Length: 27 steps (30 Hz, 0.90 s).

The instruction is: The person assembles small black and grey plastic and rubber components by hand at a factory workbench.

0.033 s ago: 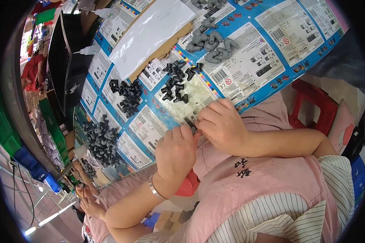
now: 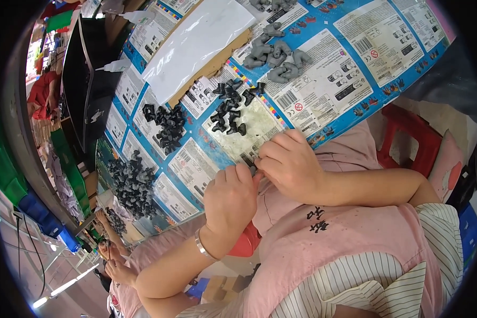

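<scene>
My left hand (image 2: 230,195) and my right hand (image 2: 290,165) meet at the table's near edge. Both are closed, fingertips pinched together around a small grey piece (image 2: 253,170); most of it is hidden by the fingers. Just beyond them lies a loose group of small black boot-shaped plastic parts (image 2: 232,112). A denser heap of black parts (image 2: 169,127) sits to its left. Farther left and nearer is a large pile of dark grey and black pieces (image 2: 131,183). Bigger grey bent plastic parts (image 2: 279,59) lie at the far side.
Printed blue-and-white sheets (image 2: 323,79) cover the table. A white sheet on cardboard (image 2: 196,42) lies at the back, with white nozzle bottles (image 2: 115,65) to its left. A red stool (image 2: 408,139) stands at the right. A co-worker's hands (image 2: 116,265) are at lower left.
</scene>
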Tool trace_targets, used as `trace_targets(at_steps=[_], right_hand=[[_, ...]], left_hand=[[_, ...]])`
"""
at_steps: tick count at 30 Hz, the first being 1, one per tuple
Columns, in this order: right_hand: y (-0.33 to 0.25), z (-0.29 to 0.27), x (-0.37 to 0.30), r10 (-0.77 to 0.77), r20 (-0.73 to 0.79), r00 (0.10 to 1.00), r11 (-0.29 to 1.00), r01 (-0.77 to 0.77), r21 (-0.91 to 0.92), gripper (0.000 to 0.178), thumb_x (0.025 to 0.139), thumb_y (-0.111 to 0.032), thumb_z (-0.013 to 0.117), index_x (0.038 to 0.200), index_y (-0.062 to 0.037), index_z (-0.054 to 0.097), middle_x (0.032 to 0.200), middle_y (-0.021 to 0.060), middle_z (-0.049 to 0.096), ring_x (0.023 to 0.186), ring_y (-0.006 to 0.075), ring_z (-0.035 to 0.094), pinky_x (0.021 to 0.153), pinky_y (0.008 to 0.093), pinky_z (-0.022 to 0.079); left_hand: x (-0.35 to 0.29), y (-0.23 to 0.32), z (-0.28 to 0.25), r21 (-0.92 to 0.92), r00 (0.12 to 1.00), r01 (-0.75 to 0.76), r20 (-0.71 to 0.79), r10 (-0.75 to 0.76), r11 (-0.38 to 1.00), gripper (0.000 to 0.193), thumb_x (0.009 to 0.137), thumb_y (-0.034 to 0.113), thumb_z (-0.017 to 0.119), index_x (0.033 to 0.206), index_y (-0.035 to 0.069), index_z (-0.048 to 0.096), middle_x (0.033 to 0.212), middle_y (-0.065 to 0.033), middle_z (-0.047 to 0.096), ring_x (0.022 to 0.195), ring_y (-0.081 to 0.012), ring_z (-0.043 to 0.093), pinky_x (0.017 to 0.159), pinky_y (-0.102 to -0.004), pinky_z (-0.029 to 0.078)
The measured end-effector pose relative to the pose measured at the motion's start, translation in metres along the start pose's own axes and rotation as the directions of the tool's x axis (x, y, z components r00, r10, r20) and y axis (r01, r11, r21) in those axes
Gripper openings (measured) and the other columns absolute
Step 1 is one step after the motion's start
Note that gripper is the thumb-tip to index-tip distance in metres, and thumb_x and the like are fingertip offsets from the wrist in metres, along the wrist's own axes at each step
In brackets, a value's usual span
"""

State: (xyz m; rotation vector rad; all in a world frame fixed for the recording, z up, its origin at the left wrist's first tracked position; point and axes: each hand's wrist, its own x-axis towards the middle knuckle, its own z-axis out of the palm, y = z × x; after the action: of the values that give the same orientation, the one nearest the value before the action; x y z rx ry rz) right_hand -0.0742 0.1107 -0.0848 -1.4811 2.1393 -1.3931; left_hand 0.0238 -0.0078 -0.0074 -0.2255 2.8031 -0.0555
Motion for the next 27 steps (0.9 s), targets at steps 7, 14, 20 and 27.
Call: trace_targets(at_steps=[7, 14, 20, 27], right_hand=[[-0.002, 0.0, 0.003, -0.009, -0.01, 1.0, 1.0, 0.009, 0.004, 0.013, 0.066, -0.012, 0.067, 0.078, -0.0064, 0.065, 0.081, 0.0009, 0.055, 0.078, 0.0197, 0.052, 0.073, 0.0337, 0.036], [-0.003, -0.002, 0.008, -0.034, -0.037, 0.999, 0.999, 0.035, 0.017, 0.017, 0.062, -0.003, 0.07, 0.079, -0.0056, 0.066, 0.079, 0.0028, 0.056, 0.075, 0.0227, 0.054, 0.07, 0.0363, 0.036], [-0.002, -0.002, 0.006, -0.097, 0.018, 0.995, 0.994, 0.098, -0.037, 0.017, 0.068, -0.008, 0.069, 0.084, -0.007, 0.063, 0.084, 0.0044, 0.057, 0.081, 0.0243, 0.054, 0.073, 0.0385, 0.037], [-0.007, -0.012, 0.003, -0.091, 0.115, 0.989, 0.995, 0.094, -0.026, 0.033, 0.075, -0.009, 0.068, 0.107, -0.0065, 0.062, 0.093, 0.0091, 0.058, 0.086, 0.0294, 0.054, 0.08, 0.0412, 0.038]], left_hand=[[0.004, -0.005, 0.003, 0.004, 0.998, -0.039, 0.049, 0.039, 0.999, 0.03, 0.089, 0.033, 0.06, 0.077, 0.008, 0.048, 0.069, -0.0042, 0.052, 0.061, -0.0185, 0.057, 0.049, -0.0298, 0.048], [0.006, -0.002, 0.0, 0.018, 0.995, 0.005, 0.096, -0.007, 1.0, 0.029, 0.091, 0.033, 0.056, 0.078, 0.008, 0.05, 0.068, -0.005, 0.056, 0.06, -0.0189, 0.06, 0.05, -0.0297, 0.048], [-0.002, -0.006, 0.011, -0.163, 0.996, 0.057, -0.059, -0.067, 0.985, 0.03, 0.09, 0.033, 0.058, 0.079, 0.005, 0.052, 0.069, -0.0078, 0.058, 0.064, -0.0239, 0.062, 0.053, -0.0337, 0.05], [-0.03, -0.045, 0.035, -0.666, 0.884, 0.219, -0.174, -0.434, 0.713, 0.034, 0.096, 0.032, 0.053, 0.077, 0.005, 0.057, 0.063, -0.0084, 0.059, 0.051, -0.0196, 0.057, 0.049, -0.0317, 0.045]])
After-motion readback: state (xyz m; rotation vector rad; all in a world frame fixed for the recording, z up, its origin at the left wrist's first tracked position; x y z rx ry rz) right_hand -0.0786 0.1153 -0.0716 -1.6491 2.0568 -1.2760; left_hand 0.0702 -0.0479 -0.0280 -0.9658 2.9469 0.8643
